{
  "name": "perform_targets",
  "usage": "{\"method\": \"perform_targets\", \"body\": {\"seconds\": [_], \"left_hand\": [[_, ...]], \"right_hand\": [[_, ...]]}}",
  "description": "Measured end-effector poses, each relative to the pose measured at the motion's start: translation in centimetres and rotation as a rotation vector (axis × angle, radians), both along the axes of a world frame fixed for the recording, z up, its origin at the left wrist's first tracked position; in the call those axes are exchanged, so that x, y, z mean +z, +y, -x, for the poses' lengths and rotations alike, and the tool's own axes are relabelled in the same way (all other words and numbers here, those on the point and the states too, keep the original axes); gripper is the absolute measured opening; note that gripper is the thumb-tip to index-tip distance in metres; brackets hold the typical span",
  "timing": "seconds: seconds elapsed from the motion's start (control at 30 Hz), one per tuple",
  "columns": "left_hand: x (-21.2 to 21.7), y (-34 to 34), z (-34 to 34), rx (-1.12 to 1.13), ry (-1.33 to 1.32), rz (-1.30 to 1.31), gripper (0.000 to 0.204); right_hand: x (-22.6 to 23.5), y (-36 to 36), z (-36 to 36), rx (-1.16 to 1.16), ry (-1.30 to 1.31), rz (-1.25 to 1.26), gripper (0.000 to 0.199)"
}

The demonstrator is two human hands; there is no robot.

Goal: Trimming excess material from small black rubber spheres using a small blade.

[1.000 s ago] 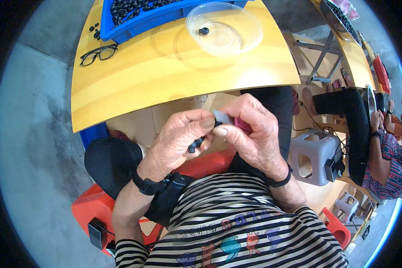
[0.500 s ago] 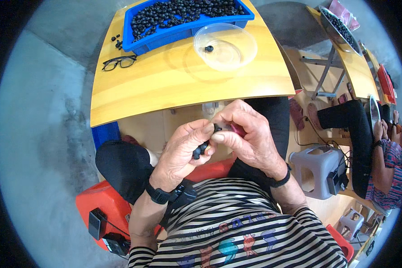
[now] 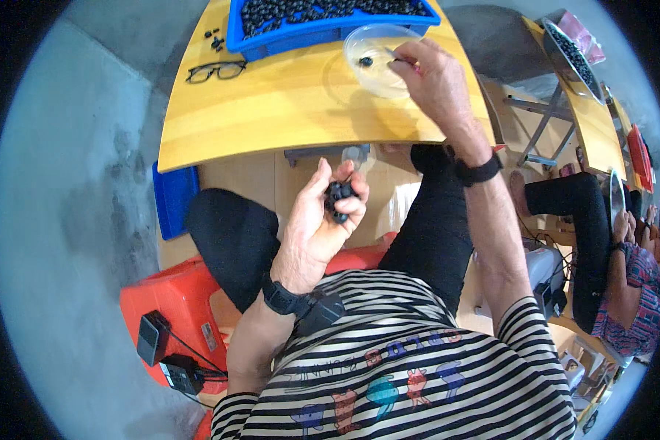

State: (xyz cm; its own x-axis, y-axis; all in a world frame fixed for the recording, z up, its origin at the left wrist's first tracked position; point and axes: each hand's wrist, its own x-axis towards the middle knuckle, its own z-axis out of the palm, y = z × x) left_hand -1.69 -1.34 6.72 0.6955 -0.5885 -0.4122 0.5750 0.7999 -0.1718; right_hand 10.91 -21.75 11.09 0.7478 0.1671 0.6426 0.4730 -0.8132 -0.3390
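My left hand (image 3: 321, 224) is held over my lap, fingers closed on a small cluster of black parts (image 3: 338, 199). My right hand (image 3: 434, 79) is stretched forward over the yellow wooden table (image 3: 271, 110), its fingertips pinched on a thin small tool at the rim of a clear round dish (image 3: 374, 55). One black part (image 3: 365, 62) lies in the dish. A blue tray (image 3: 308, 18) full of black parts stands at the table's far edge.
Black-framed glasses (image 3: 216, 71) lie on the table at left, with a few loose black parts (image 3: 214, 38) behind them. A red stool (image 3: 176, 308) with a black device is at lower left. Another person (image 3: 623, 293) sits at right beside a second table (image 3: 587, 110).
Both hands were together over my lap around a black part. My right hand has since reached forward to the clear dish, while my left hand stayed low holding the black parts.
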Motion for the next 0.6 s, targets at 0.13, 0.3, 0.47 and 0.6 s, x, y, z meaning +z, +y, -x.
{"method": "perform_targets", "body": {"seconds": [0.13, 0.3, 0.47, 0.6], "left_hand": [[0.0, 0.4, -0.1, 0.013, 0.000, 0.051, 0.031], [1.0, 0.1, 0.2, 0.066, -0.045, -0.148, 0.036], [0.2, 0.2, 0.7, -0.006, -0.187, -0.117, 0.035], [0.4, -0.1, 1.2, -0.040, -0.209, -0.155, 0.031]], "right_hand": [[0.0, 0.0, 0.1, -0.023, 0.002, -0.006, 0.014], [2.1, 2.2, 6.8, 0.246, 0.283, -0.255, 0.015], [1.5, 3.8, 12.1, 0.483, 0.399, -0.148, 0.021], [0.4, 4.0, 13.1, 0.430, 0.327, -0.015, 0.027]]}}
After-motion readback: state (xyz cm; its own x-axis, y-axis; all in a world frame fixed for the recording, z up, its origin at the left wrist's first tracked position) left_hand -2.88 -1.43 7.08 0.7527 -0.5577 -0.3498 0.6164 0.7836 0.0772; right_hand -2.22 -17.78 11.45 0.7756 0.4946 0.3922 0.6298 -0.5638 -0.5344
